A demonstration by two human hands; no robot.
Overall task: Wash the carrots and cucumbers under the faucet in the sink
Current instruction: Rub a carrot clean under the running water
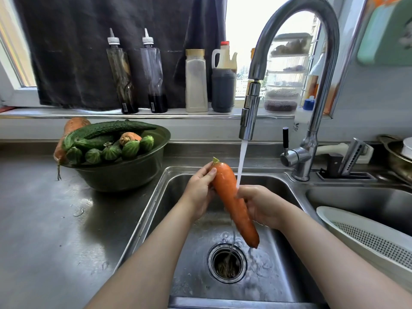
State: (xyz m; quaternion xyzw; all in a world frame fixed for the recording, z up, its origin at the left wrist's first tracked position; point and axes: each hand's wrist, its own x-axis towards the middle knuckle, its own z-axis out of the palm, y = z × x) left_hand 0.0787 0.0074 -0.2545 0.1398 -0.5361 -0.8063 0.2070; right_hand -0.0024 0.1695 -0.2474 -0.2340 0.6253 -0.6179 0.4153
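Observation:
A long orange carrot (231,197) is held slanted over the steel sink (156,206), stem end up and tip pointing down near the drain (227,263). My left hand (199,190) grips its thick upper end. My right hand (258,205) wraps around its middle from the right. Water streams from the faucet (249,112) onto the carrot and my right hand. A dark green bowl (124,172) on the counter to the left holds several cucumbers (111,130) and carrots (130,137).
A white colander (365,239) sits in the second basin at right. Bottles and jars (196,81) line the window sill behind. A knife block (347,161) and a pan stand at the right rear. The wet steel counter (44,230) spreads to the left.

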